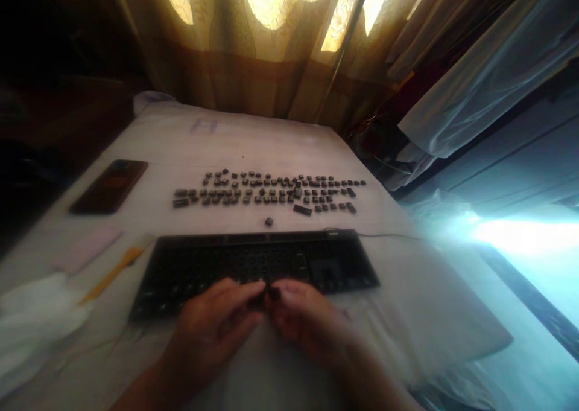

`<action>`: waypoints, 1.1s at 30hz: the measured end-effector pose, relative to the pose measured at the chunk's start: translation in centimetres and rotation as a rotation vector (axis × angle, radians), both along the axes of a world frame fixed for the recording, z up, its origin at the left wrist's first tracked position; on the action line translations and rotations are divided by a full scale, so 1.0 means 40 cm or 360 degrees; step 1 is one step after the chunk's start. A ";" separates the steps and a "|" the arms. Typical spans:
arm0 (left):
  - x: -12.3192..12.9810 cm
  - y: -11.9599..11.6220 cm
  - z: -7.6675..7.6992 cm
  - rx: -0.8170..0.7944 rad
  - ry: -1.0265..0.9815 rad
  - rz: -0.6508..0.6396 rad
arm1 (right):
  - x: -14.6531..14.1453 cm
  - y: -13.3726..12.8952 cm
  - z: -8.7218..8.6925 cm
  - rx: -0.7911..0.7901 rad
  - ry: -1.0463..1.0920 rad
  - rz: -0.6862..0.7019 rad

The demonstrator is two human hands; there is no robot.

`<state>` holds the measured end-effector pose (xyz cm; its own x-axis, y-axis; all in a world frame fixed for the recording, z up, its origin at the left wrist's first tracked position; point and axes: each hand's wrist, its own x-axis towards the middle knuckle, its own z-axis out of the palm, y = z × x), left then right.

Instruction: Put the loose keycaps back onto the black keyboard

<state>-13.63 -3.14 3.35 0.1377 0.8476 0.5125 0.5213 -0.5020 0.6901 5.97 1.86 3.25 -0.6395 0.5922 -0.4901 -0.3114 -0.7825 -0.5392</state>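
Keyboard (257,260) lies face up on the counter (271,142), directly before you, its near edge partly covered by your hands. Your left hand (215,323) and right hand (312,323) meet at that edge, fingers drawn close together. A small dark spot (274,293) shows at the right fingers; blur prevents confirming a held piece, so the grip of either hand cannot be determined. Beyond the keyboard, loose keycaps (274,200) lie in uneven rows, with a lone keycap (269,221) apart from them, nearer the keyboard. A cable (391,236) runs off to your right. To your left: phone (111,187), pink item (88,248), yellow tool (111,275), crumpled white cloth (40,320).

Risks noted: any small part at your fingertips could drop if pinched lightly, and be lost against the dark keyboard in this dim light. A tug on the cable could shove the keyboard into the lone keycap. A sweeping sleeve or hand could muddle the unsecured rows.
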 end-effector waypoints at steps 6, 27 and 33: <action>0.008 0.004 0.012 -0.0008 0.0047 0.0024 | -0.017 -0.018 0.000 -0.0055 -0.0044 0.0018; 0.010 0.006 0.003 -0.0013 -0.0052 0.0036 | -0.027 -0.017 0.025 0.0180 -0.0215 0.0113; 0.011 0.006 0.000 -0.0014 0.0005 0.0029 | -0.026 -0.016 0.029 0.0365 -0.0352 0.0093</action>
